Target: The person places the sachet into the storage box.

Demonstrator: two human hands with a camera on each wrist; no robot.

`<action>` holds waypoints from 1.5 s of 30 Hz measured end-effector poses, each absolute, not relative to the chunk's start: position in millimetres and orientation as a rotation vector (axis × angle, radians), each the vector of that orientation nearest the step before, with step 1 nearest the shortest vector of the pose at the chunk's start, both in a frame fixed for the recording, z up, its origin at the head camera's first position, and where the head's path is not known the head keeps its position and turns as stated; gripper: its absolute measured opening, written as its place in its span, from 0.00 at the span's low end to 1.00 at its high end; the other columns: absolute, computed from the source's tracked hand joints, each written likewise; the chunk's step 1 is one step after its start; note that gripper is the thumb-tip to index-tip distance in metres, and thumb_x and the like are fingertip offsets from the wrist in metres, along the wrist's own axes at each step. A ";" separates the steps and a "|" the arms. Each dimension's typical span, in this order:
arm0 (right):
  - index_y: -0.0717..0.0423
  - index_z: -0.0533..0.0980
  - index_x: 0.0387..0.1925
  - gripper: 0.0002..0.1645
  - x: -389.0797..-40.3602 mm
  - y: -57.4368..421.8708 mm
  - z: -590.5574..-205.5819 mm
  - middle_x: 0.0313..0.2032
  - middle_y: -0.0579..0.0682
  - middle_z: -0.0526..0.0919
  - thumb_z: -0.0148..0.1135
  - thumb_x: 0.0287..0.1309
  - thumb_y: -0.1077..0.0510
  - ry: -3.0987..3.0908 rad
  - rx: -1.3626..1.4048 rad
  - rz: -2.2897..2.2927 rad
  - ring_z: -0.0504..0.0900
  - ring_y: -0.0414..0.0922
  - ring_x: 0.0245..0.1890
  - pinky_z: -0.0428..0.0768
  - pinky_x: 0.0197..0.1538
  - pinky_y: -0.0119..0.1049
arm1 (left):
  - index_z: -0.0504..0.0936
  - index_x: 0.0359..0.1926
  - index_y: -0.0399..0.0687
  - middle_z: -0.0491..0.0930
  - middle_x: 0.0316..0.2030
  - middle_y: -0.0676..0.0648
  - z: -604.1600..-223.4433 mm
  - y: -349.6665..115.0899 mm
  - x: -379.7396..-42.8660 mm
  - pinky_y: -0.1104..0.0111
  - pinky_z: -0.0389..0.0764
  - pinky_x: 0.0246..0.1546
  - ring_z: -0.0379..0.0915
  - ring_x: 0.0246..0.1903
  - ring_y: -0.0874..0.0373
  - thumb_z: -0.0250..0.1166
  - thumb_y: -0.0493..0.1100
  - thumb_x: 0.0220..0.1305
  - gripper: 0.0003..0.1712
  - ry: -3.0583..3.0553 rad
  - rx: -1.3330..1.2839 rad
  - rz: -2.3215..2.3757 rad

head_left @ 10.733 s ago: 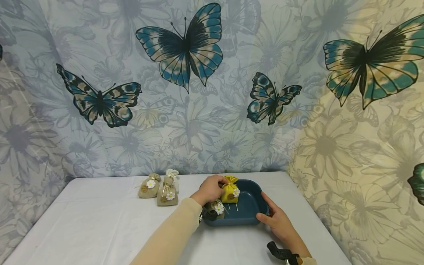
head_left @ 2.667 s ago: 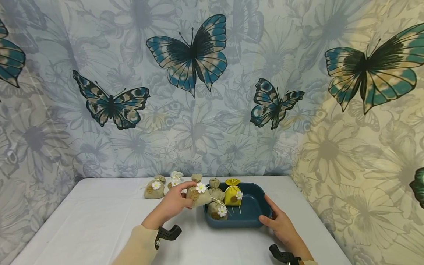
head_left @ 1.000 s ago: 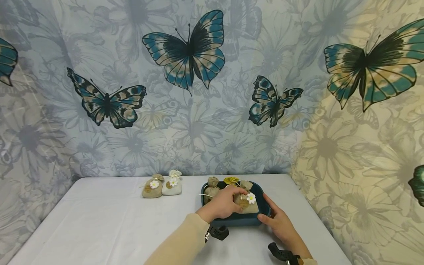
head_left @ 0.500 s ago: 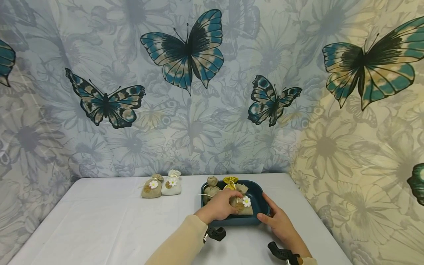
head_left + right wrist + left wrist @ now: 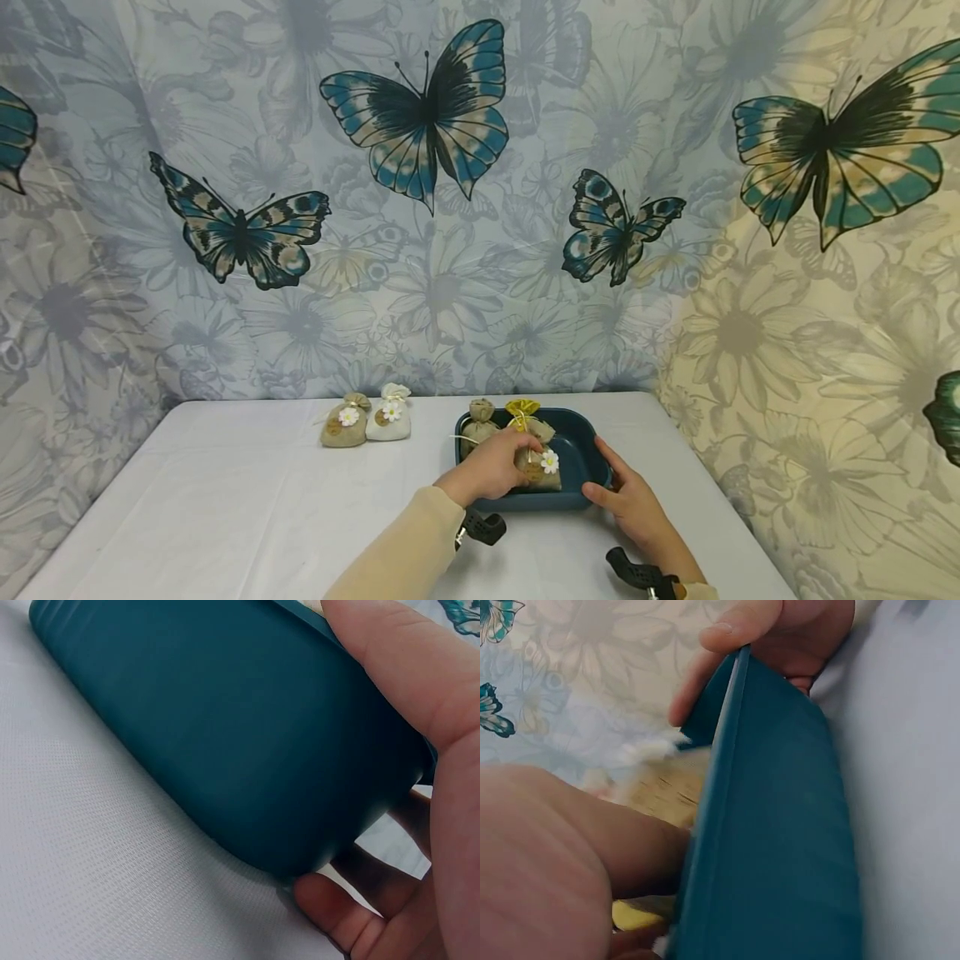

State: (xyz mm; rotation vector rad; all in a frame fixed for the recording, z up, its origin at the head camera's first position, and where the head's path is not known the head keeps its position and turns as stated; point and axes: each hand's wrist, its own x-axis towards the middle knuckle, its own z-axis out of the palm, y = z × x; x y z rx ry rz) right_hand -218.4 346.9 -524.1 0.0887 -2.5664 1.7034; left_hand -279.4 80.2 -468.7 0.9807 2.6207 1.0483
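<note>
Lowering beige pouch (image 5: 538, 468) deeper into tray (image 5: 581, 450)

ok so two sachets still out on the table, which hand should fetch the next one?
Probably the left. The beige sachet and white sachet lie to the left of the teal tray. The left hand is on that side, its grip round a daisy sachet in the tray, while the right hand steadies the tray's right end.

White tablecloth (image 5: 225, 500) over the table. Two small drawstring pouches near the far edge, touching: one beige pouch (image 5: 343, 425) and one white pouch (image 5: 390, 418), each bearing a daisy ornament. Behind and to the right, floral backdrop (image 5: 450, 292) printed with large teal-and-black butterflies (image 5: 416, 104).
</note>
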 end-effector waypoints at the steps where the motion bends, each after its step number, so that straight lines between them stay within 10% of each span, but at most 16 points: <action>1: 0.46 0.54 0.78 0.48 -218.4 346.9 -524.3 0.73 0.62 0.57 0.69 0.63 0.57 -2.566 0.089 1.703 0.72 0.51 0.49 0.75 0.40 0.35 | 0.83 0.52 0.60 0.74 0.54 0.54 -467.3 78.0 -279.2 0.67 0.75 0.45 0.72 0.52 0.59 0.75 0.34 0.55 0.25 2.613 0.988 1.043; 22: 0.44 0.54 0.78 0.48 -217.7 346.2 -521.8 0.70 0.63 0.62 0.69 0.63 0.57 -2.575 0.072 1.679 0.74 0.50 0.43 0.75 0.36 0.36 | 0.79 0.62 0.56 0.68 0.65 0.48 -451.8 44.9 -277.0 0.62 0.79 0.48 0.73 0.58 0.45 0.74 0.39 0.59 0.30 2.392 0.923 1.268; 28: 0.45 0.54 0.78 0.48 -218.6 345.8 -521.8 0.73 0.62 0.58 0.68 0.63 0.55 -2.589 0.070 1.673 0.74 0.54 0.55 0.76 0.43 0.35 | 0.75 0.66 0.53 0.63 0.69 0.48 -446.8 19.8 -279.1 0.57 0.79 0.48 0.72 0.60 0.46 0.71 0.40 0.63 0.30 2.287 0.799 1.427; 45: 0.45 0.54 0.78 0.49 -218.8 345.8 -522.0 0.74 0.61 0.55 0.69 0.63 0.54 -2.589 0.050 1.671 0.71 0.56 0.61 0.76 0.48 0.33 | 0.79 0.61 0.52 0.76 0.57 0.45 -457.4 -45.0 -288.3 0.56 0.80 0.44 0.80 0.47 0.51 0.65 0.42 0.70 0.20 2.446 0.563 1.758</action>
